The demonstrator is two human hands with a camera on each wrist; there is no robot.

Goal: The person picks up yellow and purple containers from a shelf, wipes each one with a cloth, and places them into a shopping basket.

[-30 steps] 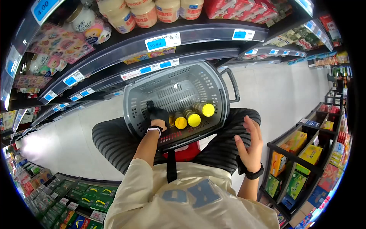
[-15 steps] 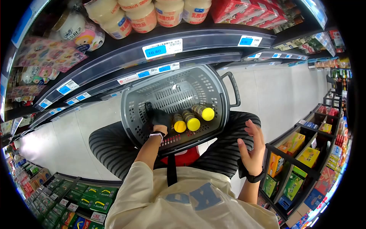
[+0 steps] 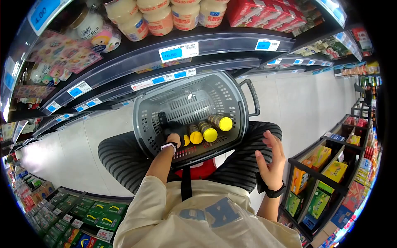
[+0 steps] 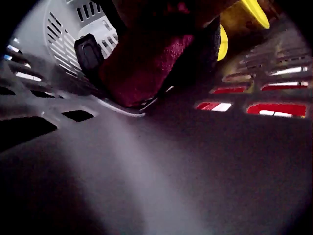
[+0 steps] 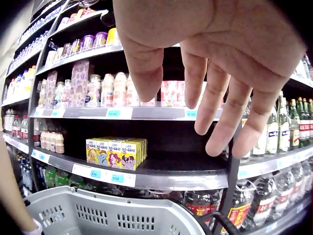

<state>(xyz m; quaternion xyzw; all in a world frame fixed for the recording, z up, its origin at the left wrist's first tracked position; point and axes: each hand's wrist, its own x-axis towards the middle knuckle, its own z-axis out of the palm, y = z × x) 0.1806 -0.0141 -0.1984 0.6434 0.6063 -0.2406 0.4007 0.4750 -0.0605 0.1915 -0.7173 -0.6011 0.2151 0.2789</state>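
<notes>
My left hand (image 3: 175,138) reaches down into a grey shopping basket (image 3: 142,108); its fingers are in dark shadow, and I cannot tell what they grip. Right beside it a yellow cap (image 3: 187,141) shows partly. More jars with yellow lids lie along the basket's near side: one by the hand (image 3: 196,137), a middle jar (image 3: 210,134) and a right-hand jar (image 3: 225,123). The left wrist view shows the dim hand (image 4: 146,63) low in the basket, a yellow lid (image 4: 223,43) close by. My right hand (image 3: 271,163) hovers over the right thigh, fingers extended, holding nothing.
The basket sits between the knees, its handle (image 3: 253,97) on the right. A store shelf (image 3: 231,43) with milk-drink bottles (image 3: 185,16) and red boxes (image 3: 252,12) rises just ahead. Racks of boxed goods stand on the right (image 3: 331,169) and behind left (image 3: 99,213).
My left hand shifts slightly in the basket, and a yellow cap hidden beside it half a second ago shows again. The right hand stays nearly still.
</notes>
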